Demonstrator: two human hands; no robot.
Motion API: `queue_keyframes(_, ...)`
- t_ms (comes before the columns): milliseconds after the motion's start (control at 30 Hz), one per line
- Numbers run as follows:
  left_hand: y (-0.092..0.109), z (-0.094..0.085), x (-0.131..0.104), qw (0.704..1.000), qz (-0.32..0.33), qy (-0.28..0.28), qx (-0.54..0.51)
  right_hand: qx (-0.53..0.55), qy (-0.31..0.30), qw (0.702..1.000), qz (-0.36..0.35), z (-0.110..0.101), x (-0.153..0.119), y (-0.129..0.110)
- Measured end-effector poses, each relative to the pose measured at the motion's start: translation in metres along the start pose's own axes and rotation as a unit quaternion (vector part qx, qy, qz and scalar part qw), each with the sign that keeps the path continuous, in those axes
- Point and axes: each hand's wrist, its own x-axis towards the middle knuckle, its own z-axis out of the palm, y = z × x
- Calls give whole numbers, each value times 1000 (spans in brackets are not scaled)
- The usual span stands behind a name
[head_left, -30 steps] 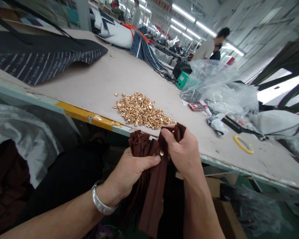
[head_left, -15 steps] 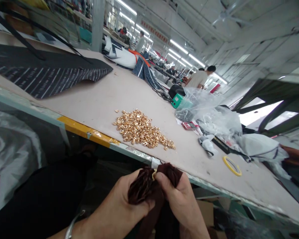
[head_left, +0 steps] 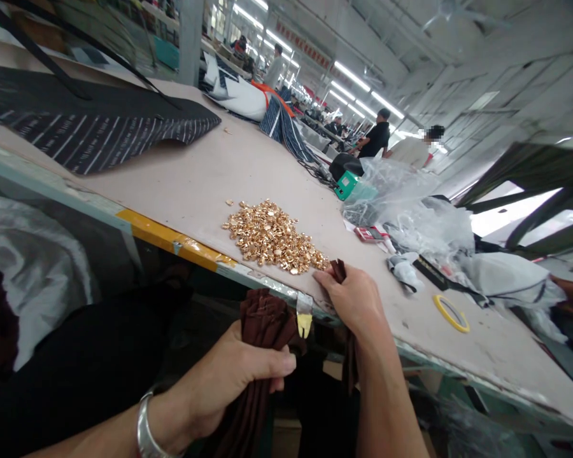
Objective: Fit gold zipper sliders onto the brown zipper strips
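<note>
My left hand (head_left: 233, 372), a silver bangle on its wrist, is closed around a bundle of dark brown fabric strips (head_left: 265, 321) below the table edge. The bundle's folded ends stick up above the fist and its tails hang down. My right hand (head_left: 358, 299) is at the table's front edge, closed on a brown fabric strip (head_left: 338, 270) that pokes out above the fingers. Its thumb and fingertips are beside the right end of a heap of small gold metal pieces (head_left: 277, 235). Whether they pinch a piece too, I cannot tell.
The table (head_left: 172, 178) has yellow tape (head_left: 157, 232) along its edge. Dark striped sheets (head_left: 114, 143) lie at left. Clear plastic bags (head_left: 424, 222), a green box (head_left: 347, 184) and a yellow tape roll (head_left: 451, 313) lie at right. A person in black (head_left: 376, 135) is farther back.
My hands have moved apart. The right one has gone up to the heap's right end with a brown strip, while the left keeps the bundle below the edge. The view has shifted slightly.
</note>
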Motion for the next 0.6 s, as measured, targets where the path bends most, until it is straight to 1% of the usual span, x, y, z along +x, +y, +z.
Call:
queue_keyframes(100, -3, -4, 1, 999, -23, -17, -16, -6, -5, 1000, -13, -1, 1, 1)
queue_keyframes(167, -5, -6, 1, 999, -31, -21, -33, -5, 7, 1000, -22, -4, -8, 2)
queue_keyframes(233, -6, -6, 0, 998, -33, -15, -45, 49, 20, 999, -12, -7, -26, 1)
queue_keyframes(267, -5, -6, 0, 998, -31, -8, -48, 105, 16, 994, 4, -8, -36, 1)
queue_keyframes(300, -5, -6, 0, 998, -29, -1, -50, 178, -1, 984, 25, -9, -48, 1)
queue_keyframes(333, -5, -7, -1, 998, -28, 6, -52, 253, -28, 966, 48, -9, -59, 1)
queue_keyframes(400, -4, -7, 0, 998, -24, 14, -53, 368, -93, 922, 82, -6, -80, 0)
queue_keyframes(433, -4, -7, 0, 998, -23, 14, -51, 404, -119, 902, 90, -5, -88, -1)
queue_keyframes(500, -5, -8, 1, 999, -24, 12, -41, 448, -148, 876, 97, 1, -98, -2)
queue_keyframes(600, -9, -9, 2, 999, -24, 6, -31, 480, -151, 859, 99, 9, -100, -2)
